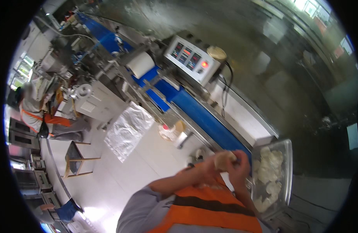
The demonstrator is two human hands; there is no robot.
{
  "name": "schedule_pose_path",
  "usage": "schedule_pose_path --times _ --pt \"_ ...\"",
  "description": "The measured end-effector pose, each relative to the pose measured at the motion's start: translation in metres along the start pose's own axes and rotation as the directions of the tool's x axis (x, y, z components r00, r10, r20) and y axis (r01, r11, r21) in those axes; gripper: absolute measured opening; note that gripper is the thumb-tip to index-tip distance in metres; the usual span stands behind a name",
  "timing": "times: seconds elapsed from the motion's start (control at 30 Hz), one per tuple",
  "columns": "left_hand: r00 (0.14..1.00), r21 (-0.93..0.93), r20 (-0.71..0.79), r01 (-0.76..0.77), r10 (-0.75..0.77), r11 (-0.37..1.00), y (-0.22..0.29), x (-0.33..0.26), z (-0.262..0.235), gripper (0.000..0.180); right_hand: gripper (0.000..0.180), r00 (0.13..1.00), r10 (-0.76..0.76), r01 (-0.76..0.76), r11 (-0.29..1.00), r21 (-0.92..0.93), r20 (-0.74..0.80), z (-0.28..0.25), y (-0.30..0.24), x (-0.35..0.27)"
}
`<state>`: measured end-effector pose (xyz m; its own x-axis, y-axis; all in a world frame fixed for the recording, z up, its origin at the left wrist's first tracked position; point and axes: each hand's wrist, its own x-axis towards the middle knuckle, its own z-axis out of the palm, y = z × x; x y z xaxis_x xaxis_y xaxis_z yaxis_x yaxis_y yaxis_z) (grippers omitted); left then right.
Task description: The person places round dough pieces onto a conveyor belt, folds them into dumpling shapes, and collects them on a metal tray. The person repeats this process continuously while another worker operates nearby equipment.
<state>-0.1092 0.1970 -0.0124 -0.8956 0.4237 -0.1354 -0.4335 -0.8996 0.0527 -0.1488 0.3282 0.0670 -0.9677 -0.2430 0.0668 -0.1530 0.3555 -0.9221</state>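
My left hand (208, 166) and my right hand (241, 167) meet in front of my orange vest and close together around a pale round piece of dough (224, 158). My left forearm in a grey sleeve comes in from the lower left. Just right of my hands lies a clear plastic tray (288, 155) holding several similar pale dough pieces. A blue conveyor belt (202, 113) runs diagonally just beyond my hands.
A grey control panel (190, 58) with red displays and a white film roll (142, 64) sit on the conveyor machine. A clear plastic sheet (128, 131) and a stool (76, 159) stand on the floor at left. Another person (35, 112) in an orange apron works far left.
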Motion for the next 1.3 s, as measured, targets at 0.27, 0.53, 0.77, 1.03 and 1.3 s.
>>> schedule_pose_path --times 0.27,0.53,0.77,1.03,1.3 --pt "0.830 0.130 -0.402 -0.367 0.387 0.921 0.051 -0.018 0.065 0.043 0.031 0.868 -0.168 0.131 0.985 0.111 0.468 0.039 -0.025 0.046" --pt "0.707 0.419 -0.410 -0.415 0.576 0.808 0.051 -0.022 0.062 0.046 0.021 0.699 0.125 -0.432 0.859 0.275 0.704 0.055 -0.006 0.074" --pt "0.603 0.789 -0.288 -0.291 0.744 0.541 0.066 -0.026 0.042 0.045 0.012 0.600 0.242 -0.741 0.527 0.416 0.763 0.065 0.011 0.099" --pt "0.525 0.256 -0.687 -0.471 0.501 0.844 0.116 -0.060 0.014 0.041 0.025 0.670 0.231 -0.739 0.301 0.603 0.706 0.131 0.033 0.166" --pt "0.418 0.252 -0.773 -0.487 0.477 0.836 0.174 -0.107 0.001 0.041 0.033 0.835 0.282 -0.346 0.937 0.053 0.473 0.296 0.081 0.239"
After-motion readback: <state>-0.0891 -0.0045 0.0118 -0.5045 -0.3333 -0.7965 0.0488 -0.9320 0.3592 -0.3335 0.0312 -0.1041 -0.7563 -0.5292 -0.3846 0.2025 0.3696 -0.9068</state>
